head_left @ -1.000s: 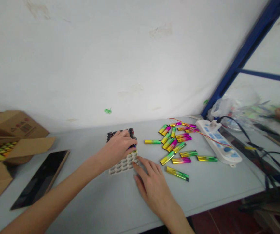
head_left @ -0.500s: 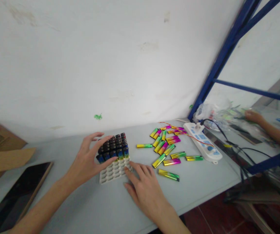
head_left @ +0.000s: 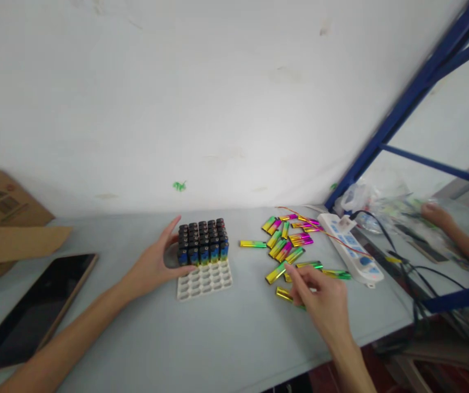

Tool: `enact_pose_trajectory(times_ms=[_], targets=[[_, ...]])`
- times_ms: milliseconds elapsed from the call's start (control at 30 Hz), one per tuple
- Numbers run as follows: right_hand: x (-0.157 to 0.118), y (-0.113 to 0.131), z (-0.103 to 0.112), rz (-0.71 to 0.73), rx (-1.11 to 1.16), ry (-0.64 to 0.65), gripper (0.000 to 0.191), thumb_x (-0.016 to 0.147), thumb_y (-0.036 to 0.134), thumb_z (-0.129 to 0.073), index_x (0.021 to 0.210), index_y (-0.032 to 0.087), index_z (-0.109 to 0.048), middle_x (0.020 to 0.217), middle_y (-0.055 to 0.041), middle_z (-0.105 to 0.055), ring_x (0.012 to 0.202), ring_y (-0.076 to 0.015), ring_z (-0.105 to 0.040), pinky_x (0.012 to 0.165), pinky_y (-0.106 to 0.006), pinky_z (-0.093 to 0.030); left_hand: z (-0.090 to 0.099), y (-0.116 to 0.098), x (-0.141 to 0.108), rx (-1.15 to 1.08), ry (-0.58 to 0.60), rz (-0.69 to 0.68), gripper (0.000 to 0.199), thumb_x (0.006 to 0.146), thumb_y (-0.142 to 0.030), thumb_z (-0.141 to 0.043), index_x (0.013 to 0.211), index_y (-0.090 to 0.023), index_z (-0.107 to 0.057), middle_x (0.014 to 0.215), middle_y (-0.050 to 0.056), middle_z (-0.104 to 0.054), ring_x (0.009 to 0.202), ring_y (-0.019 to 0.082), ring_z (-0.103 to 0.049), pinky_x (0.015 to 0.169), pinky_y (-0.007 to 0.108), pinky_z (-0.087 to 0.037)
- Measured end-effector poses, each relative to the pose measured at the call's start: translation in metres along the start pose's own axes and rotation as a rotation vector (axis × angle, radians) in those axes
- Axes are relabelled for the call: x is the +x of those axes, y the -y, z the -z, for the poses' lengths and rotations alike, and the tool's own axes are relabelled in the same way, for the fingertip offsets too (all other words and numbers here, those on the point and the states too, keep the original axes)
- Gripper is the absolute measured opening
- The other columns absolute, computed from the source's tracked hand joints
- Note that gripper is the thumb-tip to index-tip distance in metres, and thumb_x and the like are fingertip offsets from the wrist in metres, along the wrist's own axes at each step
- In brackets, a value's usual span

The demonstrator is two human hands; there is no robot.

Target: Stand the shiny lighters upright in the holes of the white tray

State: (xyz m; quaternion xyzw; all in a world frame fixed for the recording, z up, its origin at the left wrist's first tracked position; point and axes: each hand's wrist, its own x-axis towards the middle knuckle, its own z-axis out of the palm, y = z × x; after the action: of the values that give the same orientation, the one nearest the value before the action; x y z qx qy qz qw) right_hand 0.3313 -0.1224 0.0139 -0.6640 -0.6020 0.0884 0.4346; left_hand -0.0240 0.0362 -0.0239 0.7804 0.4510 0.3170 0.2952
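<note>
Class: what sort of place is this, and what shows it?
Probably a small workshop or packing area: a white celled tray of upright black-topped lighters, loose shiny yellow, green and magenta lighters, and a brown cardboard box.

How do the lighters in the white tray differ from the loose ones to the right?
Pose: the tray lighters stand upright; the loose lighters lie on their sides.
Arrangement: the tray lighters are packed in rows; the loose lighters are scattered.
Colour: the tray lighters show black tops; the loose lighters show shiny yellow with green or pink.
Shared: both show some yellow.
</note>
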Motion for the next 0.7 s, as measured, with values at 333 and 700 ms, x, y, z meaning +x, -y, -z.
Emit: enact_pose_trajectory(times_ms=[333, 700], targets=[[0.104, -0.025, -0.048, 0.496, -0.458, 0.490, 0.032, 0.096, 0.019, -0.067, 0.127, 0.022, -0.071, 0.131, -0.0132, -0.064, 0.126, -0.0276, -0.058, 0.111, -0.051, -0.046, -0.005, -0.015, -0.003, 0.022, -0.041, 0.066, 0.124, 0.069, -0.060, -0.087, 0.166, -0.024, -0.019, 0.144, 0.020, -0.065, 0.136, 0.037, -0.061, 0.117, 0.058, -0.044], [0.115, -0.024, -0.041, 0.367, -0.191, 0.439, 0.023, 0.102, 0.036, -0.058, 0.115, 0.020, -0.068, 0.100, -0.0080, -0.075, 0.093, -0.0238, -0.070, 0.086, -0.039, -0.053, -0.010, -0.019, 0.003, 0.001, -0.007, 0.012, 0.110, 0.079, -0.055, -0.081, 0.165, -0.019, -0.023, 0.156, 0.018, -0.054, 0.143, 0.035, -0.054, 0.122, 0.054, -0.040]])
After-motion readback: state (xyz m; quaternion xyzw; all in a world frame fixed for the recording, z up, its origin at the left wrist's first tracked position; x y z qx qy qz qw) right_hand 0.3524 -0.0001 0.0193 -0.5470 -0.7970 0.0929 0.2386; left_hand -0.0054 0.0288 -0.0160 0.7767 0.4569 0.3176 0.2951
